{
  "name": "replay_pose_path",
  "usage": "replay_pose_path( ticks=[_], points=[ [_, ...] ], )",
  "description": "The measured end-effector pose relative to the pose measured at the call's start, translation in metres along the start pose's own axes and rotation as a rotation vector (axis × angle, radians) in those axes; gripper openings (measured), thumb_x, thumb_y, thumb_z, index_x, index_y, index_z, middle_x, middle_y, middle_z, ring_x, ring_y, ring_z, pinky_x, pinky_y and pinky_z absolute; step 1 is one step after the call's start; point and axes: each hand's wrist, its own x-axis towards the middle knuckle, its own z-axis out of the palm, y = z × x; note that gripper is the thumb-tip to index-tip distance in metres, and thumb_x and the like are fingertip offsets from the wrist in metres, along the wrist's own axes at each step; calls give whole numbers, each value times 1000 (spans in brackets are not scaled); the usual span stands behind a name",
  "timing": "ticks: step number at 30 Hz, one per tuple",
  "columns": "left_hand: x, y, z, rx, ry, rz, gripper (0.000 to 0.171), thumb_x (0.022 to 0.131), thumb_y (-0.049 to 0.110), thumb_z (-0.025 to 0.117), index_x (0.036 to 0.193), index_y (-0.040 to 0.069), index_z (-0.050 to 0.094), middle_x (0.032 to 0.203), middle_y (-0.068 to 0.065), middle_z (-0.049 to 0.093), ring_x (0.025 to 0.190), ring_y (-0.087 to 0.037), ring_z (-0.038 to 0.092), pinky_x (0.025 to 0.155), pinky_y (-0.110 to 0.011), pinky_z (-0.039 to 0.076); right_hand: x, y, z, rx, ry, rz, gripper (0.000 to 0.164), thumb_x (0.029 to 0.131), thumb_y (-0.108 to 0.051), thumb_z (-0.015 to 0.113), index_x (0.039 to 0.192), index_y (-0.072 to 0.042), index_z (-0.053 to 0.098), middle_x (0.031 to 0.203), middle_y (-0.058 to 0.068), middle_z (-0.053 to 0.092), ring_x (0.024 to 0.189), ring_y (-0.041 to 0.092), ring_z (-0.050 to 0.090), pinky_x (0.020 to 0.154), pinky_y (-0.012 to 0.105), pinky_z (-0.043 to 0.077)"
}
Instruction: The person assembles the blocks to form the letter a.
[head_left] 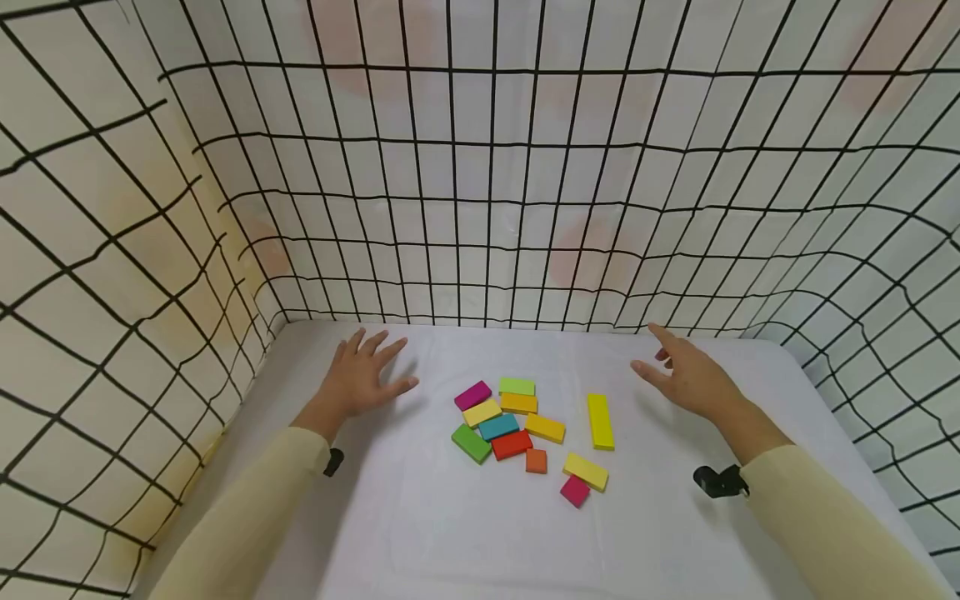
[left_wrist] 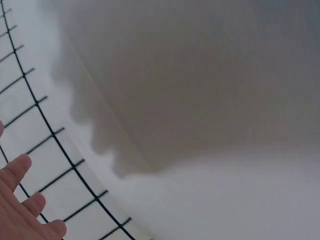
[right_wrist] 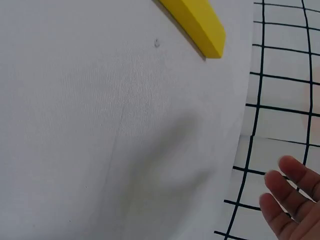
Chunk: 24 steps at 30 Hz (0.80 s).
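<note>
You have the long yellow block point(head_left: 601, 422) flat on the white tabletop point(head_left: 450, 533), apart from the other 11 blocks point(head_left: 498, 427) and to the right of most of them. It looks stiff, light and hard to break, though its smooth faces could slip a little (you can't tell the material from here). Take hold near its middle, thumb against 1 long side and fingertips against the other.

The small crimson block point(head_left: 576, 491) sits at the end of a pale yellow block point(head_left: 586, 472); being short, it seems best pinched across 2 opposite sides.

Your right hand point(head_left: 693, 379) is nearest the long yellow block, holding nothing, its thumb and index finger apart. Your left hand point(head_left: 358, 379) is spread and bare too, nearest the magenta block point(head_left: 473, 396) but not touching it. Your 2 hands are well apart, 1 on each side of the blocks.

Further out, black wire grid point(head_left: 492, 145) rises behind the tabletop and along both sides.
</note>
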Motion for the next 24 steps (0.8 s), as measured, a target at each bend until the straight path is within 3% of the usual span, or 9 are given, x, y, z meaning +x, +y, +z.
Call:
replay_pose_path(
  ticks=[4,8,13,18,24],
  points=[
    [-8,9,1,-45,36,32,81,91,72,54,158,28,40,163,-15,38,150,-49,29,119,-67,25,-5,-5,2,44,-41,-2,101,92,-75,52,163,-10,21,119,18,62,99,30,59,78,40,53],
    [-14,19,3,-90,45,37,79,91,70,55,156,28,43,161,-14,40,145,-47,36,115,-64,35,-10,-10,7,84,-86,-16,98,92,-69,59,161,-9,24,109,13,62,86,22,57,70,31,49],
    [-21,36,2,-168,30,30,75,92,69,56,155,28,45,156,-13,45,141,-44,39,110,-63,41,-15,-16,16,100,-176,-25,90,95,-58,63,161,-10,24,105,10,62,80,19,55,68,30,47],
    [-25,54,3,-188,9,22,72,91,69,57,152,31,49,135,-9,57,123,-31,49,95,-51,53,-20,-19,29,129,-259,-23,89,94,-54,67,161,-12,26,101,7,61,80,18,54,69,30,46],
    [-27,80,4,-270,-115,36,70,90,65,62,150,29,52,105,-1,63,93,-16,57,75,-35,54,-26,-21,41,194,-311,-28,93,88,-50,77,159,-11,31,93,4,58,79,18,52,66,32,44]
  ],
)
